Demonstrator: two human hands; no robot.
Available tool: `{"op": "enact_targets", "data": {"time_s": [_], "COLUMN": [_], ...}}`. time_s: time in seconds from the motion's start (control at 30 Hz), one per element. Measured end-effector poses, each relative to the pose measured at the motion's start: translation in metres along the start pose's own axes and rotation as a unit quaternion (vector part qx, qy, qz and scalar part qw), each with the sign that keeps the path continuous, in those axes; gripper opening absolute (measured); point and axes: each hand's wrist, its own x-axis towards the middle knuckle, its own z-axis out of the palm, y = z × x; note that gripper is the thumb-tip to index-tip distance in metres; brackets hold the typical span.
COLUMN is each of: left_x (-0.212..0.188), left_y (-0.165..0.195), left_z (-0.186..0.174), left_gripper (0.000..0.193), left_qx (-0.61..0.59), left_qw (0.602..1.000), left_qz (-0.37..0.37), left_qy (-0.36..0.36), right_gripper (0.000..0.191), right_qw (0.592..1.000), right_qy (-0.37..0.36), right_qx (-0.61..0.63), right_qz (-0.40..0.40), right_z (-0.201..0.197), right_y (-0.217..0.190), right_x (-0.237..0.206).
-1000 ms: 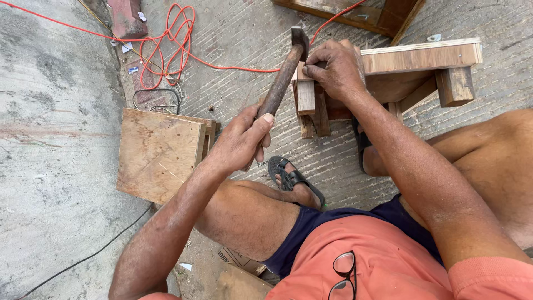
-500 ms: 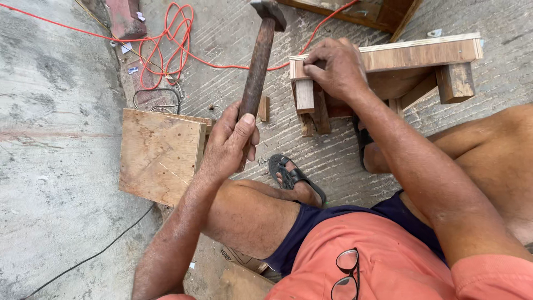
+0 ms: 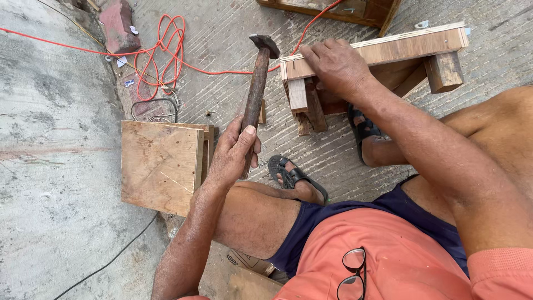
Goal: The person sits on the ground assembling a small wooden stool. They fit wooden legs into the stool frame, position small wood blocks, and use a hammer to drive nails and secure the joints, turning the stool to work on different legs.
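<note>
My left hand [image 3: 233,153] grips the wooden handle of a hammer [image 3: 257,83], held upright with its metal head raised left of a small wooden stool frame [image 3: 411,47]. The hammer head hangs apart from the wood. My right hand [image 3: 336,66] rests flat on the stool's left end, fingers pressing the top plank above its short legs [image 3: 302,103]. Whether a nail sits under the fingers is hidden.
A square plywood box [image 3: 161,164] lies on the concrete left of my left hand. An orange cord [image 3: 166,50] coils at the back, near a red brick [image 3: 119,25]. My sandalled foot [image 3: 294,178] is below the stool; glasses [image 3: 352,275] hang on my shirt.
The hammer head has lifted off the stool's left end and swung back to the left. My right hand has flattened on the top plank.
</note>
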Motion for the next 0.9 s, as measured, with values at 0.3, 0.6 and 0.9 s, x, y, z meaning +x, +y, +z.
{"op": "enact_targets", "data": {"time_s": [0.3, 0.6, 0.9], "left_x": [-0.003, -0.02, 0.004], "left_y": [0.026, 0.101, 0.064], "left_z": [0.006, -0.016, 0.003], "left_gripper": [0.056, 0.048, 0.036], "left_qx": [0.115, 0.149, 0.317], "left_qw": [0.993, 0.982, 0.948], "left_qz": [0.03, 0.11, 0.022], "left_qy": [-0.019, 0.022, 0.008], "right_gripper": [0.034, 0.04, 0.018], "right_qw": [0.996, 0.997, 0.996], "right_qy": [0.05, 0.059, 0.074], "right_qx": [-0.067, -0.035, -0.02], "right_qz": [-0.034, -0.031, -0.034], "right_z": [0.009, 0.002, 0.005], "right_y": [0.011, 0.009, 0.009], "right_x": [0.001, 0.004, 0.005]}}
